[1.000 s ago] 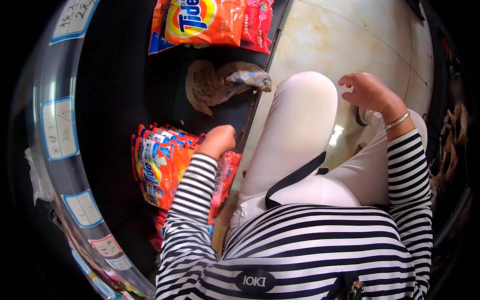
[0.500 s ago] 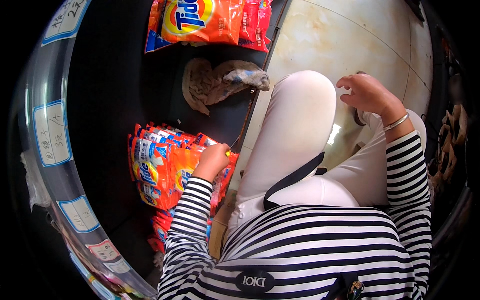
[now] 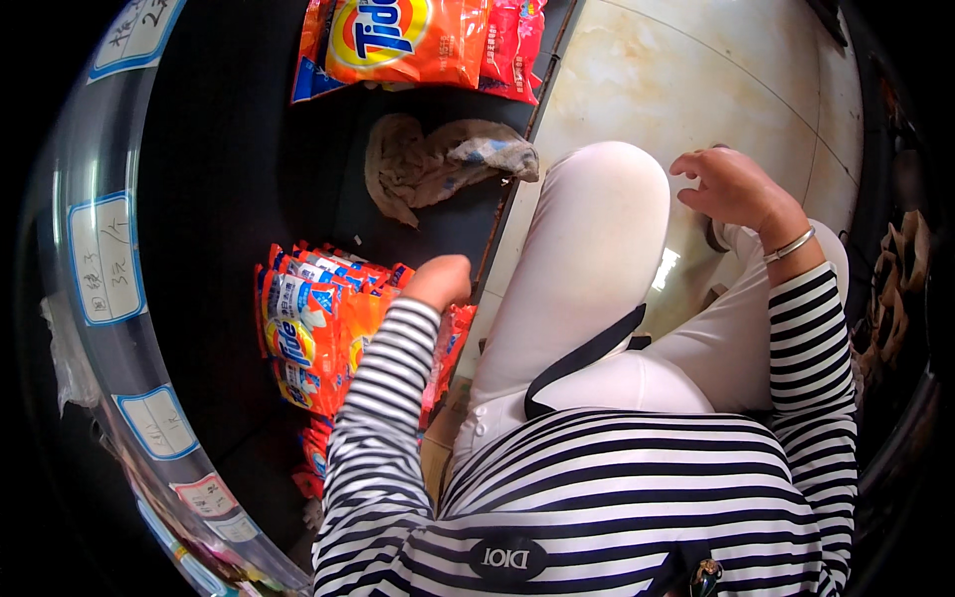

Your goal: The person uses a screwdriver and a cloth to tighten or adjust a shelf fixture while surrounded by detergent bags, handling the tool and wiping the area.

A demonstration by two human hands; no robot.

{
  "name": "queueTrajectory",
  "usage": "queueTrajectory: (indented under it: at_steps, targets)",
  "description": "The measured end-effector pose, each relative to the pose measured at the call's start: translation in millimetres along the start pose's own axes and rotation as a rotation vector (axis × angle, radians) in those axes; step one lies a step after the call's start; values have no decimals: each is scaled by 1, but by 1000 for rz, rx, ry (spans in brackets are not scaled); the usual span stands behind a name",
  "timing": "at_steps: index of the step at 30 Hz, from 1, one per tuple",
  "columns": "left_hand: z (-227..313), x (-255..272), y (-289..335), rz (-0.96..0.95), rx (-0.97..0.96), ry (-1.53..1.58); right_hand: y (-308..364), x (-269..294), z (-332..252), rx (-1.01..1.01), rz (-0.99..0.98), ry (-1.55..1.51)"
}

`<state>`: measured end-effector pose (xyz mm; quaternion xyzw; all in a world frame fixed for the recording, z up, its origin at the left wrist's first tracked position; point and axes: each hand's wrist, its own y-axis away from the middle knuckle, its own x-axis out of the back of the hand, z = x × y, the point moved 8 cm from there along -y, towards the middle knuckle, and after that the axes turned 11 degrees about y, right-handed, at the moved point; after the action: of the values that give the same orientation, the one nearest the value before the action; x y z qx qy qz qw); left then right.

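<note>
My left hand (image 3: pixel 439 283) is over the right edge of a stack of orange and red detergent bags (image 3: pixel 308 333) on the dark shelf. Its fingers are curled downward, and whatever they hold is hidden beneath the hand. The bags stand packed in a row, their printed fronts facing me. More red bags (image 3: pixel 316 453) lie lower down, partly behind my striped sleeve. In the air above my bent legs, my right hand (image 3: pixel 731 184) is open, its fingers loosely bent and apart. Nothing shows in it.
A crumpled, stained cloth (image 3: pixel 438 164) lies on the dark shelf (image 3: pixel 328 179). Beyond it are a large orange detergent bag (image 3: pixel 428 45) and a pink bag (image 3: pixel 513 50). A clear label rail (image 3: pixel 104 264) curves along the left. Brown paper bags (image 3: pixel 895 279) stand at far right.
My left hand has moved a little up and to the right, away from the bags' front. The small yellow thing seen at its fingertips is now out of sight. My right hand stays put.
</note>
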<state>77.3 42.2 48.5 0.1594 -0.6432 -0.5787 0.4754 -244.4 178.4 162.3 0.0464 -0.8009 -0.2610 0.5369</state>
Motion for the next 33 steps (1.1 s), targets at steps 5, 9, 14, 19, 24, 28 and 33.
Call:
queueTrajectory:
  at_steps: [5, 9, 14, 19, 24, 28, 33]
  targets:
    - [42, 26, -15, -117, 11, -216, -2, 0, 1, -13, -16, 21]
    - [58, 53, -27, -25, -29, -150, -2, 1, 4, -8, -10, -8]
    - [82, 95, -51, 174, -109, -149, -2, 7, 1, -23, -21, -9]
    - [84, 124, -54, 380, -119, 68, -3, 3, 3, -9, -54, 60]
    - [71, 110, -42, 635, -351, 113, -1, 3, 4, -13, -55, 39]
    - [45, 63, 6, 735, -384, 260, -1, -2, 10, -9, -45, 37]
    - [7, 1, 33, 669, -285, 295, -2, -1, 7, -9, -47, 40]
